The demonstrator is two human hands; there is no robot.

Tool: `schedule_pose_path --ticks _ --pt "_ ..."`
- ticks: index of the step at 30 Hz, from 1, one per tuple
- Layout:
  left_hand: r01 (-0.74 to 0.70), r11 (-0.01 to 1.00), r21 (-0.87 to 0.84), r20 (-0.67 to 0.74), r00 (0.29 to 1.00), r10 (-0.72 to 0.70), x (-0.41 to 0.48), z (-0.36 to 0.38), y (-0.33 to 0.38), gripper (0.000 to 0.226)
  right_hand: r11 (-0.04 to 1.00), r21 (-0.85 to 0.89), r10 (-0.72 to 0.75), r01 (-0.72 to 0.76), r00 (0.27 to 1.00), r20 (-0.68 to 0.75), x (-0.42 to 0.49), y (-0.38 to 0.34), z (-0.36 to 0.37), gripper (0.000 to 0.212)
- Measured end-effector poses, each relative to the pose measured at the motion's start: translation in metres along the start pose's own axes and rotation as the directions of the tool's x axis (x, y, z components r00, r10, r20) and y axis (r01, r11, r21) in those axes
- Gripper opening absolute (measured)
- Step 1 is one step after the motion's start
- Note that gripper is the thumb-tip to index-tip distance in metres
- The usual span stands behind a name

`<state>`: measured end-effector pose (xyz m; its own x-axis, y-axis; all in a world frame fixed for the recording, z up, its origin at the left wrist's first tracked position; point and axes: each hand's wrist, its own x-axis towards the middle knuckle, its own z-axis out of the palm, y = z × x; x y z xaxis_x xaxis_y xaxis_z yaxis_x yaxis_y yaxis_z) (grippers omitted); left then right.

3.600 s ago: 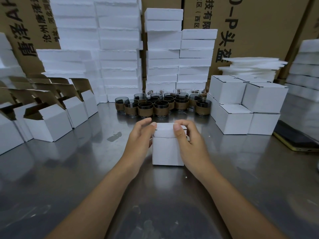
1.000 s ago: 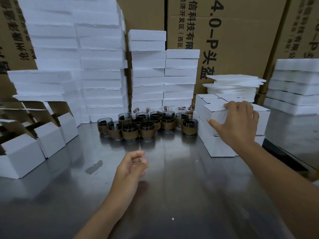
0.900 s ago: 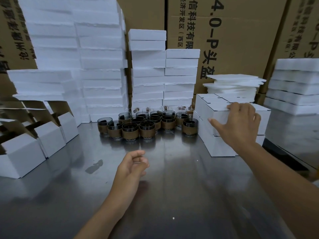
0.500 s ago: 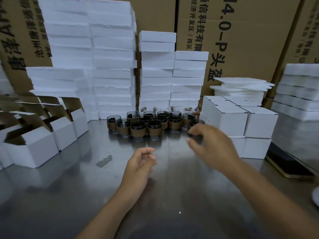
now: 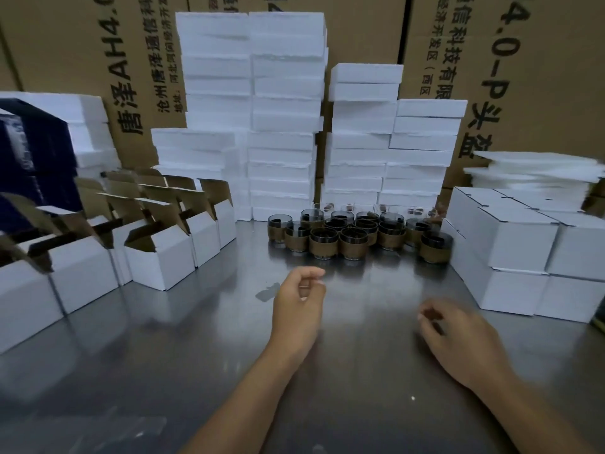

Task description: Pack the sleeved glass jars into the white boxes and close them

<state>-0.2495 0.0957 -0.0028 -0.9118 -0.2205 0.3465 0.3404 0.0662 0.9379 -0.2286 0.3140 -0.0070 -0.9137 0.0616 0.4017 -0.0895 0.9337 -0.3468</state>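
Several dark glass jars in brown sleeves (image 5: 353, 234) stand clustered at the back middle of the steel table (image 5: 196, 355). Open white boxes (image 5: 163, 257) with raised brown flaps line the left side. Closed white boxes (image 5: 514, 250) are stacked in two layers at the right. My left hand (image 5: 299, 306) hovers over the table's middle, fingers loosely curled, holding nothing. My right hand (image 5: 458, 335) hangs low to the right of it, blurred, fingers curled, with nothing in it. Both hands are short of the jars.
Tall stacks of white foam blocks (image 5: 284, 126) rise behind the jars, with brown printed cartons (image 5: 523, 77) behind them. Thin white foam sheets (image 5: 533, 168) lie piled at the far right. A dark blue shape (image 5: 36, 158) shows at the left edge.
My right hand has let go of the closed box on the right stack and drawn back down toward the table's middle. The view has swung left. The left hand has barely moved.
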Motion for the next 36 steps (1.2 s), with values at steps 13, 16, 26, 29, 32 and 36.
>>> schedule_pose_path --ticks 13,16,26,29,32,36 --pt "0.172 0.813 0.556 -0.460 0.879 0.129 0.076 -0.193 -0.009 0.040 1.000 -0.016 0.008 -0.007 1.000 0.026 0.000 -0.008 -0.001 0.006" --pt "0.245 0.723 0.645 -0.420 0.905 0.068 0.077 -0.206 -0.015 0.043 1.000 0.001 -0.001 0.001 1.000 0.029 0.001 -0.008 -0.001 0.008" --pt "0.163 0.606 0.779 -0.265 0.961 0.082 0.072 -0.195 -0.009 0.016 0.999 0.039 -0.009 0.009 1.000 0.012 0.002 -0.002 0.003 0.011" --pt "0.078 0.628 0.774 -0.195 0.973 0.120 0.066 -0.172 -0.003 0.009 0.999 0.043 -0.011 0.010 1.000 0.011 0.004 0.000 0.004 0.011" --pt "-0.035 0.659 0.751 -0.118 0.976 0.185 0.053 -0.135 0.005 0.007 0.999 0.049 -0.010 0.009 1.000 0.002 0.004 0.000 0.005 0.013" --pt "-0.163 0.667 0.727 0.000 0.971 0.238 0.027 -0.077 0.016 0.008 0.998 0.063 -0.008 0.008 1.000 -0.005 0.004 0.001 0.005 0.011"
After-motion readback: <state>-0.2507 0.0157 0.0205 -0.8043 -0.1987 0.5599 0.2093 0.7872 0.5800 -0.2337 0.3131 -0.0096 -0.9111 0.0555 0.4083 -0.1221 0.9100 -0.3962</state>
